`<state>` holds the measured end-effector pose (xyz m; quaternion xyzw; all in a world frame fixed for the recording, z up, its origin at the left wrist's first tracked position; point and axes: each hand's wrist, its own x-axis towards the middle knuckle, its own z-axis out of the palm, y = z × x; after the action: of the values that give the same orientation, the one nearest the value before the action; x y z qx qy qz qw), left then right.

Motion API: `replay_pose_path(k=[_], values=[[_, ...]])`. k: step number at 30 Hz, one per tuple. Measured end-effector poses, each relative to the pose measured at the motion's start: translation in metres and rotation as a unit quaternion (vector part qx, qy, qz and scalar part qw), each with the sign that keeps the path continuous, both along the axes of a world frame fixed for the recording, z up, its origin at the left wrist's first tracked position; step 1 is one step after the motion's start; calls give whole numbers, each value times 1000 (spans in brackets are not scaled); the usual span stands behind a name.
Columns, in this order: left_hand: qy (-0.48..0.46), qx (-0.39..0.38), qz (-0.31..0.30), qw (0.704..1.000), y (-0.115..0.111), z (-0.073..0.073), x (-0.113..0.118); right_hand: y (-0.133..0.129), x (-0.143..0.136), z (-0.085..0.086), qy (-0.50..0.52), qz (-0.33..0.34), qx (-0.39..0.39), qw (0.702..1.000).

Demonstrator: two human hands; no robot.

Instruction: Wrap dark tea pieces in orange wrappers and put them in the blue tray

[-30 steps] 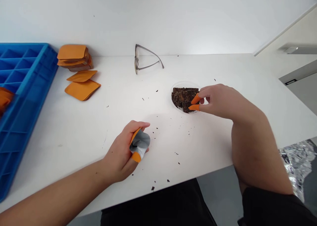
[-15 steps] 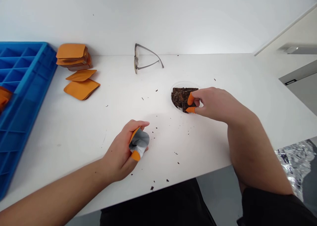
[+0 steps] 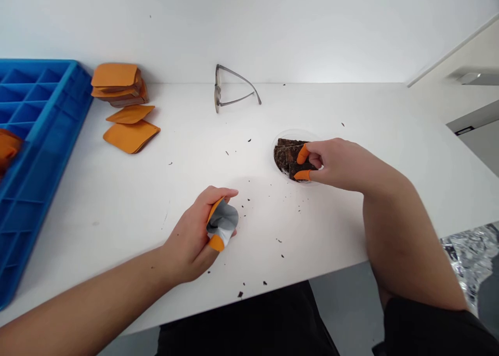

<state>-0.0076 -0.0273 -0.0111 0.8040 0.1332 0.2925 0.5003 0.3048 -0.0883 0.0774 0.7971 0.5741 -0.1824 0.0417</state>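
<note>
My left hand [image 3: 198,231] is wrapped round an orange pouch [image 3: 224,221], whose open mouth shows a silver lining. Over a clear round dish [image 3: 276,137] on the white table, my right hand [image 3: 331,163] reaches in from the right, with orange covers on thumb and forefinger. Those two fingertips rest at a dark brown piece among the dark, fibrous pieces [image 3: 286,153] in the dish. The fingers look closed on this piece from either side.
A blue divided crate [image 3: 62,122] stands at the left, orange material inside. Beside it are a stack of orange pouches [image 3: 117,78] and some loose ones [image 3: 130,136]. Glasses [image 3: 237,88] lie near the wall. Dark crumbs dot the white table [image 3: 187,122]. Crumpled foil [image 3: 473,252] is at the right.
The whole view has shifted slightly. My right thumb and forefinger have moved a little against the dark piece in the dish. My left hand keeps the pouch as before.
</note>
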Motion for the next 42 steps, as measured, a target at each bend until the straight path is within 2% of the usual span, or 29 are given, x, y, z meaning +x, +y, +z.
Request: replay_pose_path(k=[4, 9, 18, 22, 29, 32, 36, 42], values=[[-2, 10, 1, 1000, 0, 1, 1, -2, 2, 2, 28, -8, -20, 999], [-6, 2, 1, 1000, 0, 0, 1, -7, 2, 7, -33, -45, 31, 998], [-4, 0, 2, 1000, 0, -2, 0, -4, -1, 3, -41, -54, -6, 998], [-4, 3, -3, 1000, 1, -4, -1, -3, 2, 4, -22, -52, -28, 998], [13, 26, 25, 999, 1, 0, -1, -6, 6, 9, 59, -42, -37, 997], [10, 25, 18, 999, 1, 0, -1, -7, 8, 8, 81, -52, -17, 995], [-3, 16, 19, 1000, 1, -2, 0, -7, 12, 5, 63, -40, 17, 997], [-17, 19, 8, 1000, 0, 2, 2, -9, 12, 5, 91, -18, 20, 995]])
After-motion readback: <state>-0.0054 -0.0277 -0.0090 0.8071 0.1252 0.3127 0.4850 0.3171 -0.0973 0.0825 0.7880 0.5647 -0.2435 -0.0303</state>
